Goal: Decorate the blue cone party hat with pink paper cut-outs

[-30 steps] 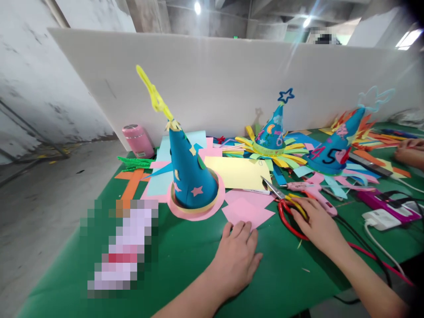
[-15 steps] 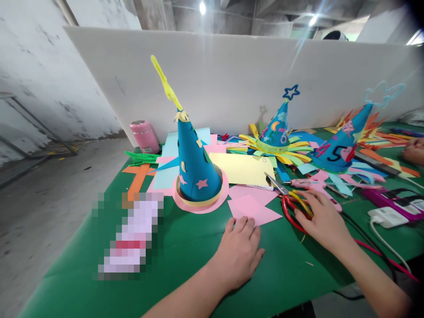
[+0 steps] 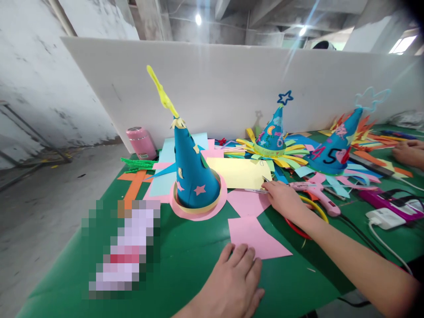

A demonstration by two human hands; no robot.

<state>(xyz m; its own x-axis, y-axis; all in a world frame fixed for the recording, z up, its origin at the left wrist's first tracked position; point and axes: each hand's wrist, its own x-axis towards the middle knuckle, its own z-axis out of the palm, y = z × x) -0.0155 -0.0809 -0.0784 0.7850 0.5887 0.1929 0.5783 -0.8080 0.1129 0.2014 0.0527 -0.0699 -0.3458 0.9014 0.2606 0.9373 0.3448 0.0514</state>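
My left hand [image 3: 236, 276] lies flat on the table, its fingertips on the edge of a cut piece of pink paper [image 3: 256, 238]. My right hand [image 3: 281, 201] reaches across the scissors [image 3: 319, 207], whose red and yellow handles show around my wrist. Its fingers close at the right end of a slim white pen [image 3: 253, 191], which lies along the lower edge of a yellow sheet [image 3: 236, 172]. A second pink piece [image 3: 248, 203] is below the pen. A blue cone hat [image 3: 195, 170] with stars and a pink brim stands to the left.
Two more decorated cone hats [image 3: 273, 134] stand at the back right among paper strips. A pink glue gun [image 3: 318, 192], a purple power strip [image 3: 380, 205] and cables lie at the right. A pink bottle [image 3: 141, 143] stands at the back left. Another person's hand [image 3: 409, 152] is at the far right.
My right hand has let go of the scissors and moved left to the pen. The nearer pink piece has slid towards me under my left hand, away from the other pink piece.
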